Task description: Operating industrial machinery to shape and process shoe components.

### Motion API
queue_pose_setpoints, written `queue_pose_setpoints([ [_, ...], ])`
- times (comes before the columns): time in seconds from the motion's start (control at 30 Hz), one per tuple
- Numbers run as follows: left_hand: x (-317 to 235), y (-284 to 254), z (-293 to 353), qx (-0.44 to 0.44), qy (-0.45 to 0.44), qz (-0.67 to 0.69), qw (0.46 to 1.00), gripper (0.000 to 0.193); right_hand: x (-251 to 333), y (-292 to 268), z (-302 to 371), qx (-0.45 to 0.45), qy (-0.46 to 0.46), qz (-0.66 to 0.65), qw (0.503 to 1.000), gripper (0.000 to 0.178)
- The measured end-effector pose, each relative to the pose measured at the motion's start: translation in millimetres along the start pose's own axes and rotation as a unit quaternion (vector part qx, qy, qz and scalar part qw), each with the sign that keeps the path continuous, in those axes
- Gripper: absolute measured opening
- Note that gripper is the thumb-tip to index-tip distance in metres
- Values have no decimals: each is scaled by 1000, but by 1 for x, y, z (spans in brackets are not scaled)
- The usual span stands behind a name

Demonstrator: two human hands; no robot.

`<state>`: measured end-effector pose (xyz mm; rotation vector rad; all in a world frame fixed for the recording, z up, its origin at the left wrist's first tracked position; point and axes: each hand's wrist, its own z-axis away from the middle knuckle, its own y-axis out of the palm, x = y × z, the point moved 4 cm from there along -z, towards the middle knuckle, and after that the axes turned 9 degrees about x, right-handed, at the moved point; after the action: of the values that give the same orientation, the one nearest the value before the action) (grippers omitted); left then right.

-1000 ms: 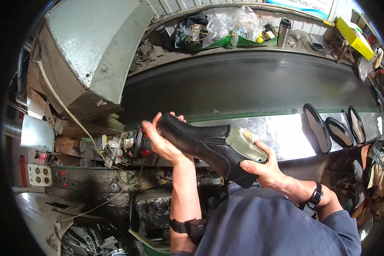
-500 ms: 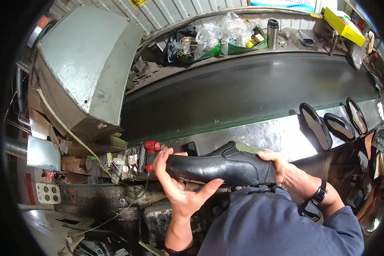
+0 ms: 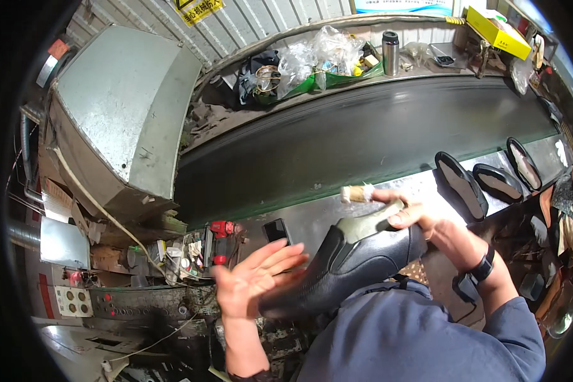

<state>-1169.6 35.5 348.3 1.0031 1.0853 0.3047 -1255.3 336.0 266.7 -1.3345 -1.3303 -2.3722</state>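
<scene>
A black leather slip-on shoe is in front of my body, its toe pointing down and to the left. A pale green shoe last fills its opening. My right hand grips it at the heel end, thumb on the last. One finger of that hand, wrapped in a tan covering, stretches out beyond the shoe. My left hand is beside the toe, palm up and fingers spread. Whether its fingertips touch the shoe I cannot tell; the toe is slightly blurred.
Behind the shoe runs a dark conveyor belt with a metal ledge. Several black shoes lie on the ledge at right. A phone and a red power tool are left of centre. A large metal hood stands at left.
The shoe has tipped from nearly level to toe-down, its opening turned more into view. My left hand has come off the toe and opened. The wrapped right finger now shows.
</scene>
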Motion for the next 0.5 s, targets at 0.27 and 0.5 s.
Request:
queue_pose_setpoints([
  [0.27, 69, -2, -28, -7, -41, -295, 955, 91, 42, 14, -60, -30, 8, 32, 999, 71],
  [0.5, 53, 12, -36, -173, 190, -170, 951, 49, 3, 83, -3, 44, -174, 99, 979, 70],
])
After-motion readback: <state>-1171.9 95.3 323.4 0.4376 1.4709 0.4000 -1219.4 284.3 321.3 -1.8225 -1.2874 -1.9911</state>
